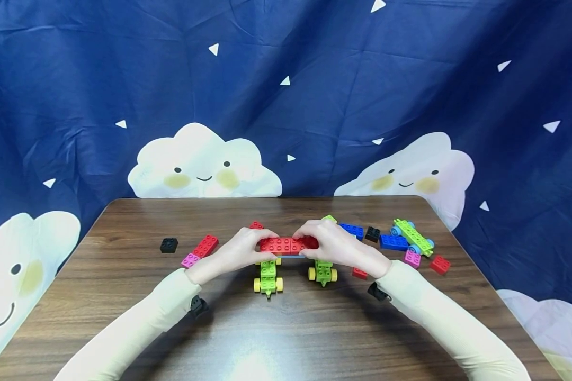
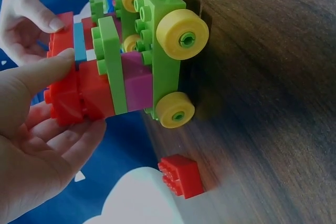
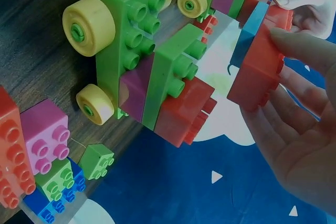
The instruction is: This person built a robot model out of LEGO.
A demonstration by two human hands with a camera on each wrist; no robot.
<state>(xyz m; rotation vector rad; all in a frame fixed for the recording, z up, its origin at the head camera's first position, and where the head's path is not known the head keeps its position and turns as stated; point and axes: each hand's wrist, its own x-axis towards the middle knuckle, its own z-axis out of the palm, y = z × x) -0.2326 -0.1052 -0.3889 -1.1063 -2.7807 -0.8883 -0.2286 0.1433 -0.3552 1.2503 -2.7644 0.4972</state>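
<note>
My left hand (image 1: 235,251) and right hand (image 1: 337,244) grip opposite ends of a row of red bricks (image 1: 277,245), thumbs on the near side. A blue brick (image 3: 250,34) is fixed beneath the row. Under the left end, a red brick (image 2: 97,88), green plate (image 2: 111,59) and purple brick (image 2: 137,80) rise from a green wheeled base (image 1: 268,271) with yellow wheels. A second green wheeled base (image 1: 323,272) stands to the right, bearing a similar stack. In the right wrist view, the row's right end is apart from that stack's red top brick (image 3: 181,111).
Left on the wooden table (image 1: 286,328) lie a black brick (image 1: 169,245), a long red brick (image 1: 205,245) and a pink brick (image 1: 190,260). To the right are blue bricks (image 1: 393,242), a green base with blue wheels (image 1: 413,236), another pink brick (image 1: 412,258) and a small red brick (image 1: 440,264).
</note>
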